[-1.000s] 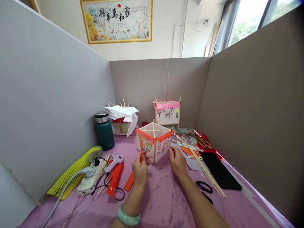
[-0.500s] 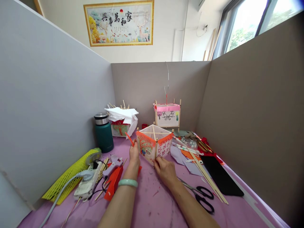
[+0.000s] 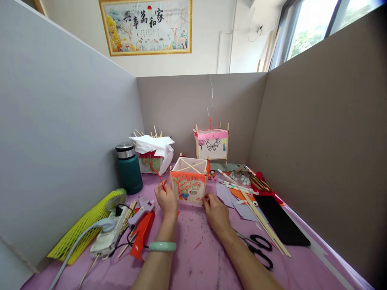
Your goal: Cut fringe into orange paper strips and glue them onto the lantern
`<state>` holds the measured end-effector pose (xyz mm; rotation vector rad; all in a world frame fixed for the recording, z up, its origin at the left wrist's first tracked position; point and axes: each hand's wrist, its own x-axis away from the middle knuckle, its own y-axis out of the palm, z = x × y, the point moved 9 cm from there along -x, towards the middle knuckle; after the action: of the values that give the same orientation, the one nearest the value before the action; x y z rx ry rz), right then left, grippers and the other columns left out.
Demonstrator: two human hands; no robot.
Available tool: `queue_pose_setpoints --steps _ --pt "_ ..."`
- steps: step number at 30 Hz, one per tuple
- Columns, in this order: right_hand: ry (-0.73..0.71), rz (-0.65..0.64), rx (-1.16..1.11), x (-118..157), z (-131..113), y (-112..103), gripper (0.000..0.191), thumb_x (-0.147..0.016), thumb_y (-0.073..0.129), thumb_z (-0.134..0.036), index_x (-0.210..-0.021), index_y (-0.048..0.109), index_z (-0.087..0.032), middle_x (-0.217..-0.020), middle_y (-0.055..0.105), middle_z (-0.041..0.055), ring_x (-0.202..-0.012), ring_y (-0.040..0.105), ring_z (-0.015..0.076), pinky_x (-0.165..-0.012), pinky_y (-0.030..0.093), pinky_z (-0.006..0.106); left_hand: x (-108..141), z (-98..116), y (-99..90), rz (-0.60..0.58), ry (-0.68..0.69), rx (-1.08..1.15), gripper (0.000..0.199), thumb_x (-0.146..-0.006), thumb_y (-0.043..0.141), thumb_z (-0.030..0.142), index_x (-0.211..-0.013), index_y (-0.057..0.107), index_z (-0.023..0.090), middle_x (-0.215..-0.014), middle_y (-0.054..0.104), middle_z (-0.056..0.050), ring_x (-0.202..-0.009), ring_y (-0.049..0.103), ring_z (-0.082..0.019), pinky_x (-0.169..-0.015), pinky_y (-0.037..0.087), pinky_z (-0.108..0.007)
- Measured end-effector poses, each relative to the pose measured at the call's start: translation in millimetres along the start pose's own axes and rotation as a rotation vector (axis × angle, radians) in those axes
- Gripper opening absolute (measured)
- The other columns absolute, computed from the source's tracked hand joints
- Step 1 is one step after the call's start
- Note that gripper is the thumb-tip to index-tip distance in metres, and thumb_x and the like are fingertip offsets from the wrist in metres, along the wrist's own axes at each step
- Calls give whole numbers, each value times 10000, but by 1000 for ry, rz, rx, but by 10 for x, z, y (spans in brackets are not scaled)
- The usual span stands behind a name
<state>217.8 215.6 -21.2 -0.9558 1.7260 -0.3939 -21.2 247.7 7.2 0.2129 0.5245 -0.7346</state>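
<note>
A box-shaped lantern (image 3: 188,187) with wooden sticks, a crossed top frame and an orange fringe stands on the purple cloth, its panel with a drawn tree facing me. My left hand (image 3: 167,198), below a green bangle, pinches a thin red strip (image 3: 160,180) just left of the lantern. The fingers of my right hand (image 3: 215,211) are closed on the lantern's lower right corner. Scissors (image 3: 256,245) with black handles lie to the right of my right forearm.
Left are a green bottle (image 3: 129,173), a power strip (image 3: 107,237), a glue gun (image 3: 142,211) and red paper (image 3: 144,233). Behind stand a pink-trimmed lantern (image 3: 212,147) and another under white paper (image 3: 155,145). Right lie sticks (image 3: 263,223) and a black phone (image 3: 281,219).
The lantern has turned, so the tree panel now faces me instead of a corner. My left hand has moved slightly left, away from it, with the red strip.
</note>
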Motion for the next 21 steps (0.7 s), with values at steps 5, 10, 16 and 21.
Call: queue_pose_setpoints --steps 5,10,16,21 --pt "-105 199 -126 8 -147 -352 264 -972 399 -309 -918 631 -195 -859 681 67 -735 628 178 -652 439 280 120 719 -115 -6 446 -73 322 -851 429 212 -1096 635 171 -1123 622 -141 -1122 529 -259 -1009 369 -417" --pt "-431 331 -60 -50 -671 -683 253 -942 455 -208 -1119 634 -199 -1122 678 110 -1039 606 224 -901 437 385 212 900 141 -232 634 -137 471 -827 399 140 -1266 566 178 -1247 629 -129 -1267 472 -256 -1120 209 -466" --pt "-654 296 95 -196 -1060 -441 394 -921 423 -132 -1305 512 -104 -1393 509 174 -1363 365 278 -1133 180 576 219 785 257 -279 594 -171 504 -857 410 172 -1355 489 184 -1292 607 -148 -1266 493 -267 -1150 34 -519" --pt "-599 296 145 -336 -993 -337 366 -940 425 -159 -1290 522 -110 -1312 581 165 -1282 449 269 -1142 116 609 221 808 271 -258 632 -241 477 -838 413 130 -1297 536 175 -1241 641 -142 -1227 524 -271 -1141 17 -543"
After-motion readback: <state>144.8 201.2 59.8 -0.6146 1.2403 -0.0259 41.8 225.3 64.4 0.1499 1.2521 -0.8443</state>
